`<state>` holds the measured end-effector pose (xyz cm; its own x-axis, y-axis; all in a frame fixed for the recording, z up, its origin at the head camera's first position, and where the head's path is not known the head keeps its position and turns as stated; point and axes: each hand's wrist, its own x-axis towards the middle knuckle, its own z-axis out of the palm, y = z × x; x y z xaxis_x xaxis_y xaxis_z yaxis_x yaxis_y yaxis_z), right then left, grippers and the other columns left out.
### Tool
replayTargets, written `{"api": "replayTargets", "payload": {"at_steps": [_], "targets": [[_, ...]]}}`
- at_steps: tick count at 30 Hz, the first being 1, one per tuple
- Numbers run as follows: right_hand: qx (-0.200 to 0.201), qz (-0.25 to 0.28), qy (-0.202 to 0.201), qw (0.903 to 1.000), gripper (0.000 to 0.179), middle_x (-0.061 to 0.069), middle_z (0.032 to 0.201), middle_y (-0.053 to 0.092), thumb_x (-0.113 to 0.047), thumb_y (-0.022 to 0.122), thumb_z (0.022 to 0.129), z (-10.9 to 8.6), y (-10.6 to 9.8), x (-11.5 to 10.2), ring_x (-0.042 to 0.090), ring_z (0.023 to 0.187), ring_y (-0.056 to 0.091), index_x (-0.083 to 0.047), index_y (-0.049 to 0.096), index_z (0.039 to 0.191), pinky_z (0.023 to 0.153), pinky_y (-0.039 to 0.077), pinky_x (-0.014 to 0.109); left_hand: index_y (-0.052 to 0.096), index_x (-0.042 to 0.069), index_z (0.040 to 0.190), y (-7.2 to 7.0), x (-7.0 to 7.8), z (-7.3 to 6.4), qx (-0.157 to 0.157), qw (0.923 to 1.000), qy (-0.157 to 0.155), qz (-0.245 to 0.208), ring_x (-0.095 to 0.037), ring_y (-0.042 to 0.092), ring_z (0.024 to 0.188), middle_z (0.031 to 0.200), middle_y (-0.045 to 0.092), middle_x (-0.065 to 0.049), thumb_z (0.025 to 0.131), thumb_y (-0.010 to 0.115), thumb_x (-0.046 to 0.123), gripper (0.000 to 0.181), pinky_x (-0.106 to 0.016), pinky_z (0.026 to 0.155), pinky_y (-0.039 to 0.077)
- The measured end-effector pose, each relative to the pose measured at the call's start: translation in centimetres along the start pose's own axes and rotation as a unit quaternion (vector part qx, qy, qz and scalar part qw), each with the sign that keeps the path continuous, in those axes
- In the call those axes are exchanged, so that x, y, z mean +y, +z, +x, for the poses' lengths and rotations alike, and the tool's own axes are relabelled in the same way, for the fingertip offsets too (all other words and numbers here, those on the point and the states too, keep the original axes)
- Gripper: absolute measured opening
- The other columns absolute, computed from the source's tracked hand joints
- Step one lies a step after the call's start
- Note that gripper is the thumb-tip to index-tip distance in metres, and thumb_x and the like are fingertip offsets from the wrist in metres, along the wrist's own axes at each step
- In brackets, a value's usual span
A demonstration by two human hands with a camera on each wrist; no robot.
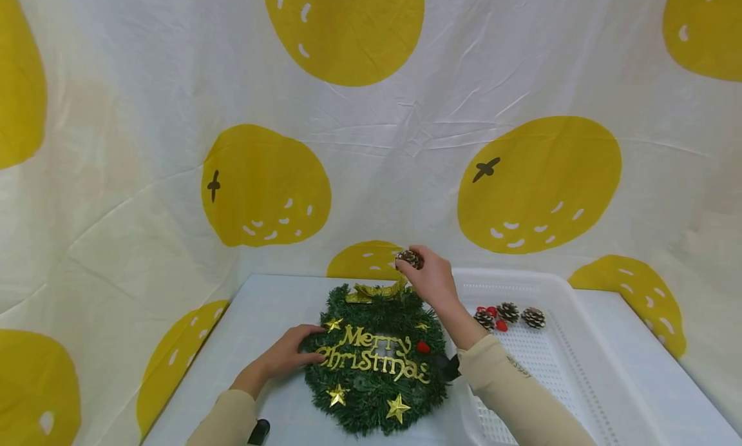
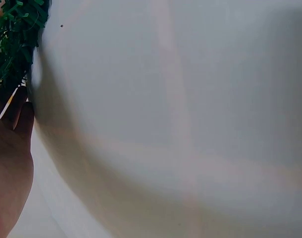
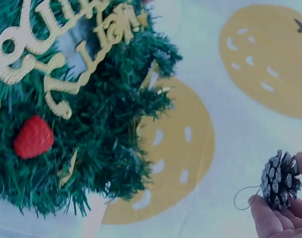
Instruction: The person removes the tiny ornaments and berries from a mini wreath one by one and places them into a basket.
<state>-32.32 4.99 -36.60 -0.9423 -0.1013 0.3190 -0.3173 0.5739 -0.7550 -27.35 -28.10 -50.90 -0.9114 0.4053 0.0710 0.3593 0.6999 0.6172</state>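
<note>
A green Christmas wreath (image 1: 379, 404), with gold "Merry Christmas" lettering (image 1: 377, 359), gold stars and a gold bow, lies on the white table. One red berry (image 3: 34, 137) sits on its right side. My left hand (image 1: 285, 357) holds the wreath's left edge between thumb and fingers; in the left wrist view, the garland hides some fingertips. Above the top right of the wreath, my right hand (image 1: 431, 280) pinches a white-tipped pine cone (image 3: 279, 181) between thumb and fingers. A thin wire loop (image 3: 246, 198) sticks out from the cone.
To the right stands a white perforated tray (image 1: 556, 362), holding several pine cones (image 1: 533, 317) and red berries (image 1: 501, 325). A white curtain (image 1: 394, 194) printed with yellow fruit hangs behind the table. Bare tabletop (image 1: 261, 310) shows left of the wreath.
</note>
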Motion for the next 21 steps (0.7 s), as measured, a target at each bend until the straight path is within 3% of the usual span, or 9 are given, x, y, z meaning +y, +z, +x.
{"api": "replayTargets", "payload": {"at_steps": [10,21], "targets": [[0.0,-0.031,-0.01,0.9995,0.059,0.018,0.123,0.064,-0.04,0.064,0.094,-0.1,-1.9,2.0,0.033,0.103,0.063,-0.008,0.052,0.142,0.084,0.053,0.05,0.051,0.005,0.139,0.2,-0.4,0.1,0.001,1.0,0.0,0.002,-0.043,0.041,0.132,0.14,0.049,-0.019,0.089,0.07,0.043,0.065,-0.061,0.107,0.033],[0.001,-0.058,0.035,0.9977,0.062,0.022,0.128,0.06,-0.041,0.062,0.096,-0.3,-4.4,5.4,0.036,0.106,0.059,-0.005,0.048,0.143,0.082,0.052,0.051,0.052,0.006,0.139,0.2,-0.5,0.2,-0.001,1.0,0.003,0.004,-0.042,0.042,0.131,0.14,0.049,-0.018,0.089,0.07,0.043,0.065,-0.061,0.107,0.033]]}}
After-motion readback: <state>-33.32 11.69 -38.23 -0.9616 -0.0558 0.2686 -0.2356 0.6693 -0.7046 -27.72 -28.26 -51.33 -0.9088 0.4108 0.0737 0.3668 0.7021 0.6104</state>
